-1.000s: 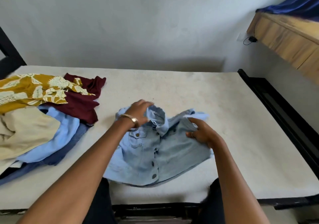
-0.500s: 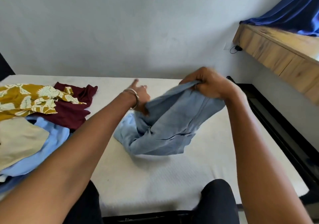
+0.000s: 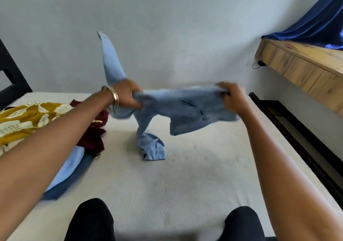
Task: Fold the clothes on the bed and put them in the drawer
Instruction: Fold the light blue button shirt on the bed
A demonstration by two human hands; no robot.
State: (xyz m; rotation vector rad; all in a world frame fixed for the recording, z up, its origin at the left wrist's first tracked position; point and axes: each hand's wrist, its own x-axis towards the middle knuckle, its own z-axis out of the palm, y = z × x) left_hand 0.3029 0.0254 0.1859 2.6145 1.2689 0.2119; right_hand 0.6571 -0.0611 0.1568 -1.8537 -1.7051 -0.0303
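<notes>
since half a second earlier both hands had lifted the denim jacket clear above the bed, stretched left to right between them, one sleeve flung up, the other trailing onto the mattress. left hand and right hand were each clenched on an end, level, arms extended.
</notes>
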